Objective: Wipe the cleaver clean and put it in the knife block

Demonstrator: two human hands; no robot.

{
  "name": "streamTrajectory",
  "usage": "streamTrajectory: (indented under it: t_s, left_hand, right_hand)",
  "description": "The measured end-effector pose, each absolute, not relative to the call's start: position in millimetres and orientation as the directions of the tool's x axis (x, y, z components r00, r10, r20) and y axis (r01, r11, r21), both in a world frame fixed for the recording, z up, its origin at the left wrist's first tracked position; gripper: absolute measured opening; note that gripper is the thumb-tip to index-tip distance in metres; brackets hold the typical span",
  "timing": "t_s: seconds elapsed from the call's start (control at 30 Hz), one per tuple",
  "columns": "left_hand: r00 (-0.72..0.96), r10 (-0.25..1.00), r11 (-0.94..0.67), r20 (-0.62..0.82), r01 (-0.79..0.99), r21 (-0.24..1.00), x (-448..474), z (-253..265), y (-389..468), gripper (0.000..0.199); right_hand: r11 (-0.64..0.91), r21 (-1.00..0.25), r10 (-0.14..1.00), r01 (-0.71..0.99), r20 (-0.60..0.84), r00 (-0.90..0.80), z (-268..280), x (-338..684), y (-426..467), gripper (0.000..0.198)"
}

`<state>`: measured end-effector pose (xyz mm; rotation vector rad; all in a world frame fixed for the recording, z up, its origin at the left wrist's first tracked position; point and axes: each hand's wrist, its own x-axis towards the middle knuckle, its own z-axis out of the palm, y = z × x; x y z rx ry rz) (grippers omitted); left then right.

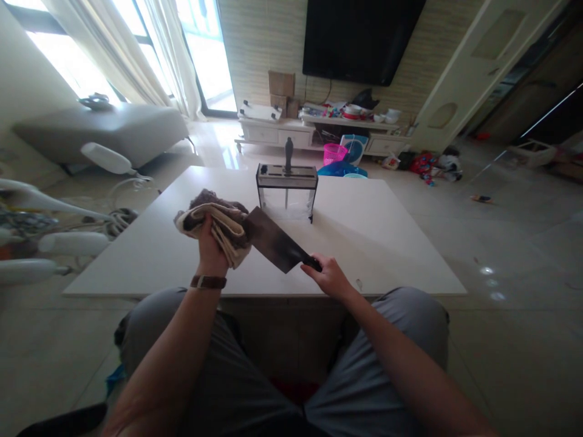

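My left hand (212, 247) is closed on a folded brown and cream cloth (218, 221), held above the left part of the white table (364, 243). In my right hand (330, 276) is the black handle of a cleaver (276, 240). Its broad dark blade slants up and left, and the far end meets or overlaps the right edge of the cloth; I cannot tell whether they touch. Behind the blade stands a clear-sided knife block (286, 185) with a dark frame. A knife with a black handle (288, 152) sits upright in its slotted top.
My knees are at the table's near edge. White lamp-like parts and cables (109, 159) crowd the left side. Beyond the table are a pink basket (334, 153), a low white TV cabinet (296, 135) and a grey bench (127, 130).
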<state>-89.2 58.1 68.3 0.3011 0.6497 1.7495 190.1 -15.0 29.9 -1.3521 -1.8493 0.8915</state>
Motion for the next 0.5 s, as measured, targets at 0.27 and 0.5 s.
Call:
streamTrajectory:
  t_s: [0.27,0.5]
  left_hand:
    - [-0.104,0.956,0.093,-0.275,-0.781,0.618,-69.2,57.9,44.3,0.03]
    - [0.034,0.904,0.324,-0.425,-0.703,0.633,-44.3,41.3,37.9,0.02]
  right_hand:
    - [0.126,-0.909,0.989,0.396,0.084,-0.122,27.3,186.1,-14.7,0.037]
    - [0.223,-0.833,0.969,0.507,0.132,-0.208,25.1,181.1,-17.3,0.033]
